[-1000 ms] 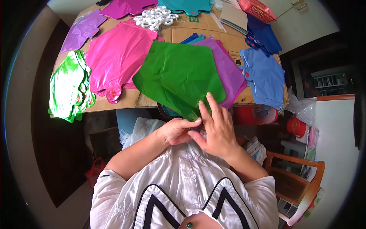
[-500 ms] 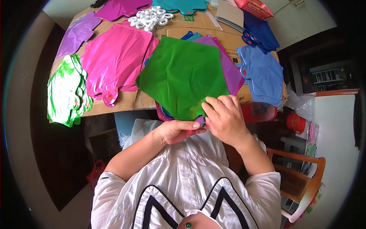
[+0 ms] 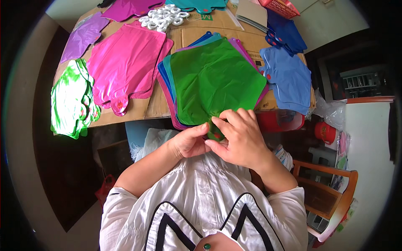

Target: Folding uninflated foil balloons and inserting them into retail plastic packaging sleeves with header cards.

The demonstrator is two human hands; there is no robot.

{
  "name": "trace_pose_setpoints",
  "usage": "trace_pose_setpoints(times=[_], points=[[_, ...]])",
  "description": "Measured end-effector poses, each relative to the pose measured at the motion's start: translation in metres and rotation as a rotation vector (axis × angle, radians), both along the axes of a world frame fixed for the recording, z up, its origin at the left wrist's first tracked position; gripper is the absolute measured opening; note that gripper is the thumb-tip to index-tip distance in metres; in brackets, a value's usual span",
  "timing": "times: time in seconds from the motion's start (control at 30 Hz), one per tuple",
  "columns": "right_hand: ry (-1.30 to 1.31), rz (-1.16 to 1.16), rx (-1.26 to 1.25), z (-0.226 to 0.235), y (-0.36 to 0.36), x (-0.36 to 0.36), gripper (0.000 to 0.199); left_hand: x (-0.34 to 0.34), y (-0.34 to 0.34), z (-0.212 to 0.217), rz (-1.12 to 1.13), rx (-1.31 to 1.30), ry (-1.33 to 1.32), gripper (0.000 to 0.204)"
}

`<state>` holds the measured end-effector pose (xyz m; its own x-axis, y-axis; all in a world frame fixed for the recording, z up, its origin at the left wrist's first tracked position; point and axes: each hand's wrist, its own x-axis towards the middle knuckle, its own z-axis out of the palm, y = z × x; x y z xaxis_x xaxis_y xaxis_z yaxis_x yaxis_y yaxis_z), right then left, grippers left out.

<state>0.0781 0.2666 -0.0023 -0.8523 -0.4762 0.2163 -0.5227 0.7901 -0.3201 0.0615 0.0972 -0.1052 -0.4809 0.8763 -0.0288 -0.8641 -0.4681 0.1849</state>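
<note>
A flat green foil balloon point(image 3: 211, 79) lies on top of a fanned stack of blue, teal, purple and pink foil balloons point(image 3: 167, 83) on a cardboard-covered table point(image 3: 192, 31). Its narrow neck hangs over the near table edge. My left hand point(image 3: 190, 141) and my right hand point(image 3: 238, 136) both pinch that neck, fingertips meeting just below the table edge. The neck itself is mostly hidden by my fingers.
Pink balloons point(image 3: 125, 62) and purple ones point(image 3: 83, 35) lie to the left, green-and-white ones point(image 3: 71, 98) at the table's left end, blue ones point(image 3: 287, 75) to the right. A pile of white rings point(image 3: 163, 16) sits at the back. A wooden chair point(image 3: 326, 196) stands at lower right.
The green balloon has been laid flatter and squarer on the stack. My hands have closed together on its neck, the right hand lowering from raised fingers.
</note>
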Motion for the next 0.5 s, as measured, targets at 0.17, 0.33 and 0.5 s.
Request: trace_pose_setpoints(times=[0.17,0.33,0.5], points=[[-0.045,0.01,-0.203,0.003,0.017,0.0,0.035,-0.007,0.006,0.01,-0.017,-0.332,-0.042,0.037],[-0.541,-0.411,-0.247,0.006,0.062,0.014,0.023,-0.006,0.003,0.02,0.006,-0.459,-0.102,0.021],[-1.017,-0.541,-1.237,-0.023,0.071,0.025,0.027,0.009,-0.007,0.031,-0.15,-0.42,-0.094,0.019]])
